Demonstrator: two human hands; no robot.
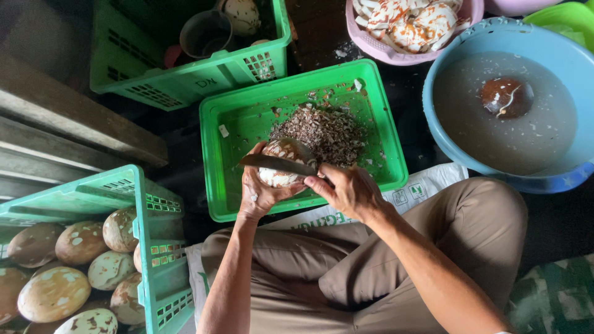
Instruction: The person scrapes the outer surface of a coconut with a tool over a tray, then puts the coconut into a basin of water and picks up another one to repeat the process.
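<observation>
My left hand (258, 193) cups a partly peeled coconut (278, 151), white with brown patches, over the near side of a shallow green tray (377, 117). My right hand (346, 188) grips a knife (275, 163) whose dark blade lies across the coconut, pointing left. A heap of brown peelings (325, 133) sits in the middle of the tray, just beyond the coconut.
A green crate (158, 247) at lower left holds several unpeeled coconuts. Another green crate (185, 80) with a cup stands behind. A blue basin (557, 55) of cloudy water with one coconut is at right, a pink bowl (383, 52) of white pieces beyond. My legs fill the foreground.
</observation>
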